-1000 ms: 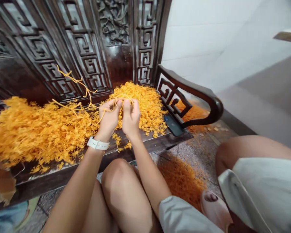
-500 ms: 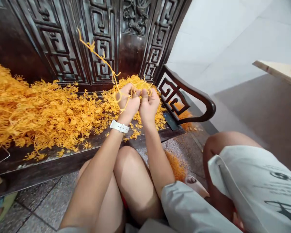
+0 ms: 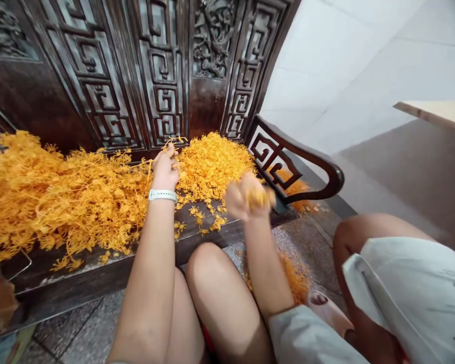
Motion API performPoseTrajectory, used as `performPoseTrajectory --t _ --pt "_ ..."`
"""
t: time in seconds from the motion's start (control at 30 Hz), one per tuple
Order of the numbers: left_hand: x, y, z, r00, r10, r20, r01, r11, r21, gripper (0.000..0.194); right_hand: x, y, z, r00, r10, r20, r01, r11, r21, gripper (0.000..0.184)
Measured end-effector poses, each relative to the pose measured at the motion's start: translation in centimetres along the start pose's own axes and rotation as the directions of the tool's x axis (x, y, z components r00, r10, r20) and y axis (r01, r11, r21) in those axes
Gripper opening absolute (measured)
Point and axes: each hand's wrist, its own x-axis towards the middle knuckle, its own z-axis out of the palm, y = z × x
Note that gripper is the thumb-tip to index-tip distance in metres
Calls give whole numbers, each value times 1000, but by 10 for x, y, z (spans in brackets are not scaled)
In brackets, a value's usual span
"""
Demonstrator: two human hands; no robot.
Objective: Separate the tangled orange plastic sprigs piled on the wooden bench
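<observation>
My left hand, with a pale watch band at its wrist, is closed on a thin yellow branched stem whose end sticks out above the fingers. It is over the bench, between the two yellow piles. My right hand is apart from it at the bench's front right, smeared by motion. Its fingers curl round a clump of yellow flower-shaped pieces. A heap of small yellow pieces lies behind the hands. On the left spreads a bigger pile of yellow branched sprays.
The dark wooden bench has a carved back and a curved armrest. Orange bits lie on the floor. Another person's leg in pale shorts is at the right. A brown torn carton stands lower left.
My hands were together, fingering the yellow stem; now they are apart. The right hand has moved right and toward me with yellow pieces; the left keeps the stem. The view has shifted.
</observation>
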Motion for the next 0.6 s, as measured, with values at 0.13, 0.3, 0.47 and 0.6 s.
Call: performPoseTrajectory --t 0.13,0.3,0.47,0.6 --pt "-16 -8 12 999 27 38 -29 998 59 24 22 37 -2 925 209 -316 39 777 629 25" --pt "-46 -48 23 980 44 192 -85 974 210 22 -20 34 -10 866 256 -429 182 638 749 19" --pt "-82 -78 25 859 -109 500 -134 895 425 41 -54 42 -27 689 84 -720 115 968 224 33" --pt "-126 -90 28 591 -369 718 -294 730 617 37 -91 65 -46 767 -50 -640 22 998 -52 33"
